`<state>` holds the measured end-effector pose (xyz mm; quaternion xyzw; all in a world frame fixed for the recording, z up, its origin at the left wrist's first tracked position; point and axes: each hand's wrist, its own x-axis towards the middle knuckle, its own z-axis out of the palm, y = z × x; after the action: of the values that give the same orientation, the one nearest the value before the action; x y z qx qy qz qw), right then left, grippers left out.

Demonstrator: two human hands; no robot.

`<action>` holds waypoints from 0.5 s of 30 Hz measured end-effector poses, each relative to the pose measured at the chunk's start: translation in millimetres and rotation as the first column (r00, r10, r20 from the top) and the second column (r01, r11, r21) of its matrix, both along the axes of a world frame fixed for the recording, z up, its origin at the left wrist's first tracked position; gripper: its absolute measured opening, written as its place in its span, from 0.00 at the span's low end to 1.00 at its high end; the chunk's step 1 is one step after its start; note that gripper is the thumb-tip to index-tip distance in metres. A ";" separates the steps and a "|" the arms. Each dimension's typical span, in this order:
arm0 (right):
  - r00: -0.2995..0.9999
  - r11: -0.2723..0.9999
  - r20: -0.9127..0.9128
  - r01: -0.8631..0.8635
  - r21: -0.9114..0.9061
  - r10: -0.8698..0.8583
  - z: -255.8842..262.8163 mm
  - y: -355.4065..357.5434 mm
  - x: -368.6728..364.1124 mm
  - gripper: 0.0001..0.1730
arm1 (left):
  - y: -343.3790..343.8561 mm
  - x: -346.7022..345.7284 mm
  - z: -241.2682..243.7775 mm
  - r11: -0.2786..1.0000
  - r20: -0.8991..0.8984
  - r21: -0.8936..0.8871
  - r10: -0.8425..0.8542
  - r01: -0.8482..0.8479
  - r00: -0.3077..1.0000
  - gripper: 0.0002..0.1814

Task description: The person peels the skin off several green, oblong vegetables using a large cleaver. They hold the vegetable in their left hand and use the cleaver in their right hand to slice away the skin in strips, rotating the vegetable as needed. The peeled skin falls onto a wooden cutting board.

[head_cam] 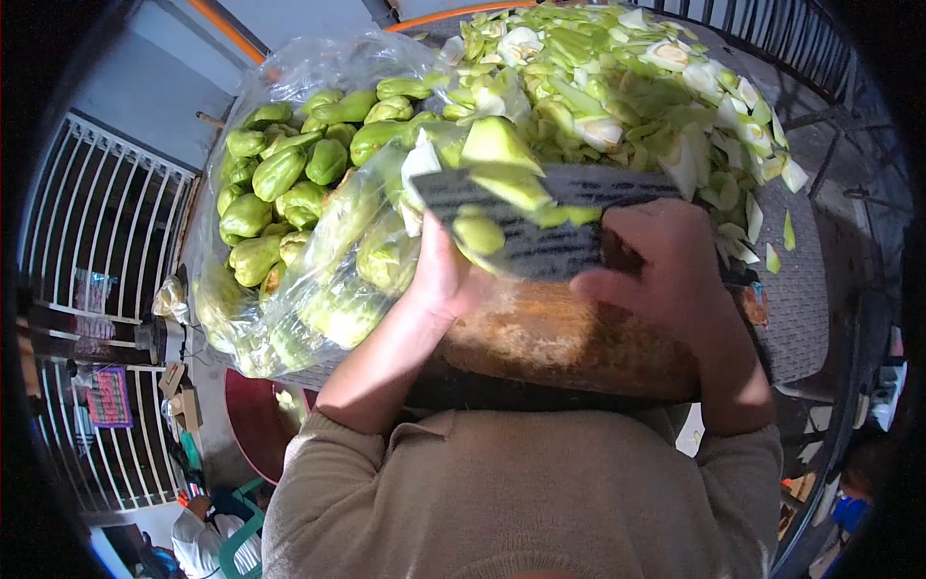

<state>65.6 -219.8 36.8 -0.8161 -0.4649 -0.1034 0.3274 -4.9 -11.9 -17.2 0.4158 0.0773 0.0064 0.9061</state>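
Observation:
My right hand (pixel 658 260) grips the handle of a broad, dark cleaver (pixel 557 231), its blade reaching left, somewhat blurred. Slices of green peel cling to the blade. Behind the blade, a partly peeled chayote (pixel 499 148) shows; my left hand (pixel 448 275) is at the blade's left end, its fingers mostly hidden by the blade, so its hold on the chayote is unclear. Below both hands lies a thick wooden chopping block (pixel 557 333). To the left, a clear plastic bag (pixel 347 239) holds many whole green chayotes (pixel 278 174).
A large heap of chayote peels and cut pieces (pixel 579 94) covers the back of the grey textured table (pixel 796 311). A red basin (pixel 249 412) stands low at the left. A person (pixel 210 535) is near a green chair (pixel 242 535) at the lower left.

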 end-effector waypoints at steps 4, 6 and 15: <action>0.910 0.924 -0.165 0.379 -0.046 -0.381 -17.1 -2.3 37.8 0.28 | -5.8 1.4 7.9 0.999 0.044 0.011 -0.042 0.042 0.998 0.39; 0.866 0.889 -0.213 0.458 -0.018 -0.452 -22.3 -9.5 55.6 0.26 | -7.8 -3.3 9.0 0.995 0.050 -0.013 -0.100 0.100 0.994 0.39; 0.975 0.991 -0.175 0.134 -0.021 -0.135 1.7 -0.8 0.6 0.26 | 6.2 13.4 7.1 0.935 0.072 -0.267 -0.221 0.232 0.973 0.36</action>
<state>66.3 -220.6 38.5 -0.8530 -0.3785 -0.0509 0.3556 8.5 -5.7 -10.0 0.2924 0.0107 -0.1002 0.9510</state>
